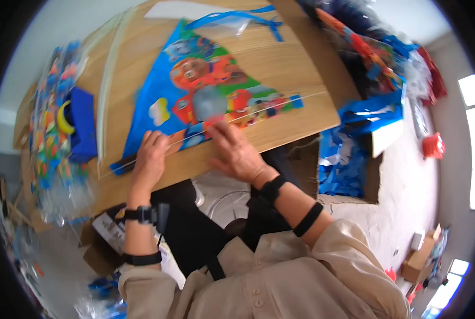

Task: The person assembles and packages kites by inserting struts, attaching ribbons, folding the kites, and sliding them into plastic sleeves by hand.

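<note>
A triangular kite (157,87), blue with a bright cartoon print, lies flat on the wooden table (280,53). Along its lower edge runs a thin pale rod (264,110), slanting up to the right. My left hand (151,158) is closed at that edge near the left corner, fingers bent over the kite and rod. Around the middle of the same edge, my right hand (238,151) touches the kite with its fingertips, the thumb held apart. A round grey patch (209,103) shows in the print. Both hands' fingertips are slightly blurred.
Blue ribbon (272,26) and a white sheet (195,11) lie at the table's far side. Packed colourful items (54,133) and a blue holder (82,125) with yellow tape stand left. A carton (373,178) of blue scraps sits right, below plastic-wrapped bundles (365,53).
</note>
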Motion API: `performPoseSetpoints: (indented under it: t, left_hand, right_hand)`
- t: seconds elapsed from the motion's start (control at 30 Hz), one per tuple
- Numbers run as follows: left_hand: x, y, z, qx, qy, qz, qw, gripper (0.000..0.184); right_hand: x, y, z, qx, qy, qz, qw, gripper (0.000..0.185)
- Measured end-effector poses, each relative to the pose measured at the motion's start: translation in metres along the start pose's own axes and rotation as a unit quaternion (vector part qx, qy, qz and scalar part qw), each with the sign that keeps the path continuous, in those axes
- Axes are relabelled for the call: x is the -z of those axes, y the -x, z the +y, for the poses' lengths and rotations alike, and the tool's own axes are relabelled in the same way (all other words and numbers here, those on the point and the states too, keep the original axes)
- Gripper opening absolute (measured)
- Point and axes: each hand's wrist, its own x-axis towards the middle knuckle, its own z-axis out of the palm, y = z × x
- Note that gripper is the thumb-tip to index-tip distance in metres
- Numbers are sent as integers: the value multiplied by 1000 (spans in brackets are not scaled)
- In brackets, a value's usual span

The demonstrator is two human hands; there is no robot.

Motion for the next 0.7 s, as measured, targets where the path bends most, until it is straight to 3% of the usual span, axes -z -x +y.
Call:
performPoseSetpoints:
  t: [0.47, 0.7]
  left_hand:
    - [2, 8, -2, 24, -3, 29, 999, 9]
    - [1, 9, -2, 37, 4, 41, 998, 5]
  right_hand:
    - [-6, -9, -8, 7, 40, -27, 999, 65]
    - [-9, -8, -10, 30, 125, -24, 991, 63]
